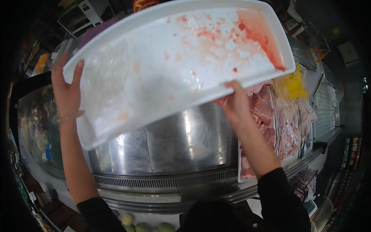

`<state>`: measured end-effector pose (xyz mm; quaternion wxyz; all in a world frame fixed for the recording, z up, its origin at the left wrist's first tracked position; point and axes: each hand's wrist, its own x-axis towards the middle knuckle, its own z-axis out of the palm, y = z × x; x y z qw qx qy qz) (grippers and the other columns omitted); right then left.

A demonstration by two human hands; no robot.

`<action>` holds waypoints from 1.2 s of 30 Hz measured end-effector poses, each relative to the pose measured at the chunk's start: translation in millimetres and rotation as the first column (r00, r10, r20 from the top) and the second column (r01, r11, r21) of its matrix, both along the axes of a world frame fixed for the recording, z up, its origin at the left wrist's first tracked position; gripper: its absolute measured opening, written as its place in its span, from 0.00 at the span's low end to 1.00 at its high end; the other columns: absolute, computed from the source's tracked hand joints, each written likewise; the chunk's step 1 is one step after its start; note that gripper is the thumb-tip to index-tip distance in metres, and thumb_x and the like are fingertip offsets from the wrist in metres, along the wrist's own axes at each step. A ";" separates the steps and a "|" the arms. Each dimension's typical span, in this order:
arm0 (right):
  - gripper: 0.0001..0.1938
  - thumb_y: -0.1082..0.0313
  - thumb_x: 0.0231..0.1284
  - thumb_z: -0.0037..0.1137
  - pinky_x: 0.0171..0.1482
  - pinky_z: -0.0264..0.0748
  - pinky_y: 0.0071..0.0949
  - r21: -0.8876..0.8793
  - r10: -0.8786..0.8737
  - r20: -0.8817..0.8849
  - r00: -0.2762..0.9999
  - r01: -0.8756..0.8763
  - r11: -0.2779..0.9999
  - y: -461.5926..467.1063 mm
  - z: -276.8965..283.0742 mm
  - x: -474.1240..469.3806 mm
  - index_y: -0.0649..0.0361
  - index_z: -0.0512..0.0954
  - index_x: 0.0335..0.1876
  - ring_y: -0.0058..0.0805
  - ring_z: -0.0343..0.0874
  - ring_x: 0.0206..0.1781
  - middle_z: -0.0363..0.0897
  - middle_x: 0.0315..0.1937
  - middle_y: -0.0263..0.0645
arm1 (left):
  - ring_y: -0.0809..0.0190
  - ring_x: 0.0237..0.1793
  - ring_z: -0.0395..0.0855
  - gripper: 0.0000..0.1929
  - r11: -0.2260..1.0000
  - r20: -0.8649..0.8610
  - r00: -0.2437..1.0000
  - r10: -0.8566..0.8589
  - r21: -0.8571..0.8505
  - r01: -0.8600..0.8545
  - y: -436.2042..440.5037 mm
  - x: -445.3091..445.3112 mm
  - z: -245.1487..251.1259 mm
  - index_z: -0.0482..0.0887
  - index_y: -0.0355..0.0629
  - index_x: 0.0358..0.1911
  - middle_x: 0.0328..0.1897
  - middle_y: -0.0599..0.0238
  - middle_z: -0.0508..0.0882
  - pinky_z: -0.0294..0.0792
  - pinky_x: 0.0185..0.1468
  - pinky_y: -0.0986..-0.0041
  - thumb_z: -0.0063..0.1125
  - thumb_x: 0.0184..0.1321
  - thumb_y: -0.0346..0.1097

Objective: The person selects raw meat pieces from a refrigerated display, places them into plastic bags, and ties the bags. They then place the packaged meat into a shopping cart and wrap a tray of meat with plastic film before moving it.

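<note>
A large white plastic tray (150,75) is held up and tilted in both hands. Red meat juice (262,34) pools in its far right corner, and pink smears and small scraps dot the bottom. My left hand (68,87) grips the tray's left end, thumb over the rim; a bracelet is on that wrist. My right hand (234,100) grips the near long edge, its fingers partly hidden underneath. Below the tray lies the stainless steel deck (188,139) of a refrigerated display case, with a slotted air vent (168,182) along its front.
Right of the deck, raw meat cuts (262,108) lie in a white tray. Beyond them are plastic-wrapped meat (287,124) and a yellow plastic bag (294,84). A glass-topped compartment (40,130) is at left. Green round produce (142,226) sits below the front edge.
</note>
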<state>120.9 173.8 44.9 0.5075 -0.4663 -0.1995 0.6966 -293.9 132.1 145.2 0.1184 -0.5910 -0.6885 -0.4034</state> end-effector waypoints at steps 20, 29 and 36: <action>0.19 0.66 0.71 0.48 0.51 0.88 0.46 0.092 -0.248 0.025 0.968 0.245 0.965 324.9 -18.0 236.2 0.70 0.65 0.60 0.51 0.81 0.49 0.75 0.51 0.58 | 0.51 0.68 0.67 0.24 0.805 0.432 0.848 0.306 -0.593 0.012 -242.7 217.8 -199.2 0.72 0.38 0.62 0.66 0.53 0.72 0.56 0.73 0.59 0.62 0.65 0.33; 0.25 0.47 0.77 0.42 0.46 0.84 0.41 -0.051 0.071 0.202 0.977 -0.062 0.997 337.5 -32.8 286.6 0.63 0.67 0.61 0.41 0.82 0.37 0.81 0.36 0.49 | 0.46 0.62 0.72 0.20 0.755 0.696 0.716 -0.062 -0.437 0.489 -144.1 421.4 -252.1 0.76 0.36 0.56 0.60 0.47 0.75 0.64 0.67 0.61 0.62 0.61 0.32; 0.31 0.43 0.73 0.44 0.48 0.85 0.36 0.102 0.276 0.491 0.827 -0.369 0.924 232.1 14.1 321.7 0.64 0.65 0.67 0.39 0.84 0.43 0.81 0.52 0.52 | 0.45 0.50 0.84 0.25 0.669 0.692 0.704 0.159 -0.600 0.439 3.7 482.0 -332.2 0.73 0.34 0.58 0.51 0.46 0.82 0.75 0.54 0.60 0.63 0.60 0.38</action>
